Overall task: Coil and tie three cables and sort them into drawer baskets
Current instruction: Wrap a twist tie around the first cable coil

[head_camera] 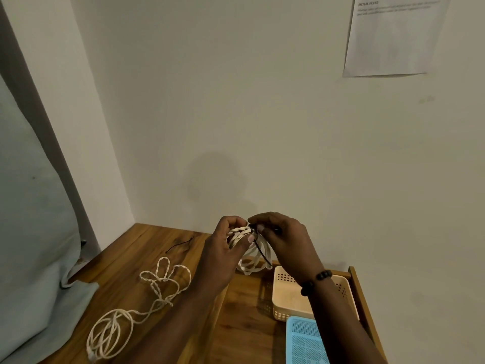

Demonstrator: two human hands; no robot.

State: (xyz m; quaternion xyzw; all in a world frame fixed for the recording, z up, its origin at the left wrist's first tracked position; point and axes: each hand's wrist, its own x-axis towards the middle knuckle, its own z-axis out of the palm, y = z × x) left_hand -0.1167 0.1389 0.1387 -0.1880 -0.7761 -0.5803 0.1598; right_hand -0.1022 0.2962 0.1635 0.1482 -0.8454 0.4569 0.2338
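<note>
We are tying the first coil: our left hand [225,245] clasps the white braided cable coil [248,254] above the open drawer [244,306], while our right hand [282,239] pinches the black tie [262,252] looped round it; next, we judge, the tie wants cinching, then the coil dropping into the beige basket [288,300] or blue basket [301,340]. Two white cables [157,290] lie loose on the wooden top [126,261], a spare black tie [181,244] beyond; the wall notice [393,38] reads "INITIAL STATE", the rest blurred.
</note>
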